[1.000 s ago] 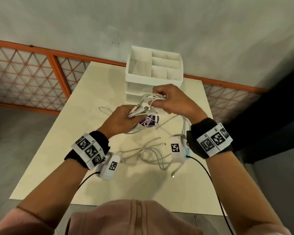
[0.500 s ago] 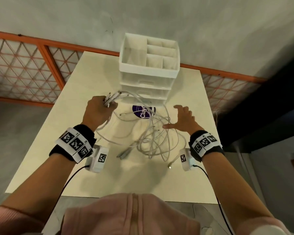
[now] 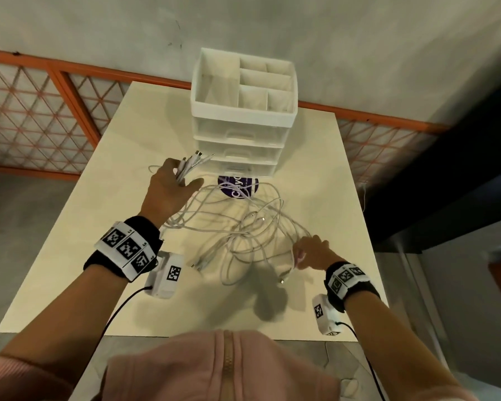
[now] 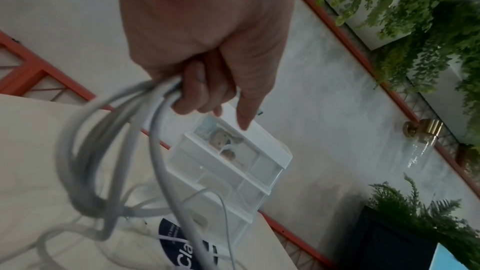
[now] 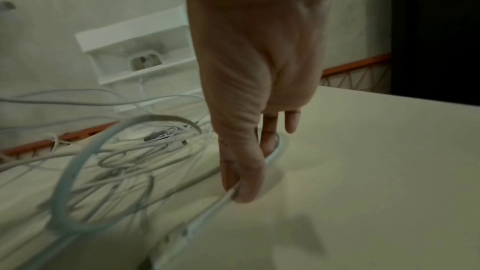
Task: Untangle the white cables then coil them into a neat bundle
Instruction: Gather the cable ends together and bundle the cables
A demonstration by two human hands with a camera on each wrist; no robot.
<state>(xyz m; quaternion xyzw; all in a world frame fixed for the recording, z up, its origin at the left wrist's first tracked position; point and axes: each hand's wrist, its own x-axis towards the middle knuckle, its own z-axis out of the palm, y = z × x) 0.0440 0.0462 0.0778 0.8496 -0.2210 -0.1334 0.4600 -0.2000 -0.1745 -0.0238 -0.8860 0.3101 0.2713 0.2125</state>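
Fingers point(image 4: 200, 87) of the left hand point(image 3: 168, 195) curl round a bunch of white cables point(image 3: 243, 227), whose plug ends stick out above the fist toward the drawer unit; at least three plugs show there, though the exact number cannot be told. At the right side of the tangle, the right hand point(image 3: 313, 253) reaches palm-down and pinches a single strand between thumb and fingertip point(image 5: 228, 174), low over the cream worktop point(image 3: 70, 256). Between the two hands the cables lie in loose, overlapping loops on the worktop, with two more plug ends side by side at the near edge of the heap. One round purple sticker point(image 3: 237, 186) lies partly under the strands. Behind it stands one white drawer unit point(image 3: 243, 111) with three drawers and an open, divided tray on top. Both forearms stretch forward, each wearing a black wristband with printed markers.
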